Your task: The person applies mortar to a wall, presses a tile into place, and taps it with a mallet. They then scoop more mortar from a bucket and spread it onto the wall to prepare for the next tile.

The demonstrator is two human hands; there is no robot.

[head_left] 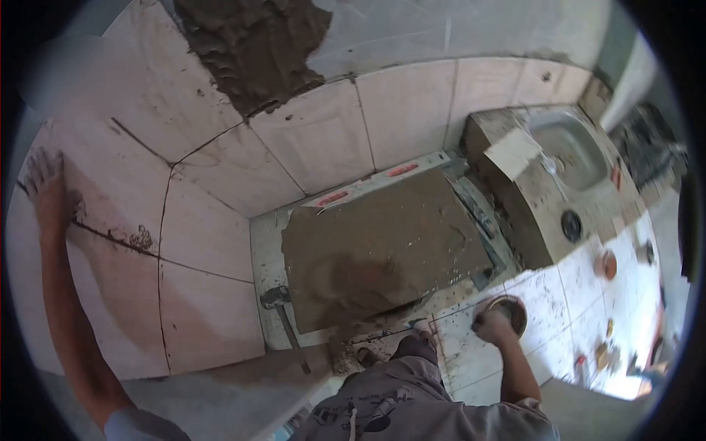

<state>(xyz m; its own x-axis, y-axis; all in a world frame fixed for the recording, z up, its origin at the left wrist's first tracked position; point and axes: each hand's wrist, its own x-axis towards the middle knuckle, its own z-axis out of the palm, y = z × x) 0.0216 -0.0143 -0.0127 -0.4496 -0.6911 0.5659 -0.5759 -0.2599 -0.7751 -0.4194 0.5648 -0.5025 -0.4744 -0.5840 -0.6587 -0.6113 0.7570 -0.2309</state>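
My left hand (48,180) lies with its fingers spread on the pinkish wall tiles (118,279) at the far left, beside a dark joint smeared with mortar. Low at the right, my right hand (494,325) is closed at the left edge of a round bowl (517,312) on the white tiled surface. What its fingers hold, if anything, is hidden. Between my hands, wet grey-brown mortar (382,242) covers a slab. A hammer (288,327) rests at the slab's left edge, its handle pointing down. Along the back edge lies a long level (375,178) with red parts.
A metal sink (570,151) is set in a counter at the upper right, with a loose tile piece (512,153) beside it. A black round object (571,225) sits near the counter's front. Dark mortar (254,48) coats the upper wall. A reddish cup (607,264) stands at the right.
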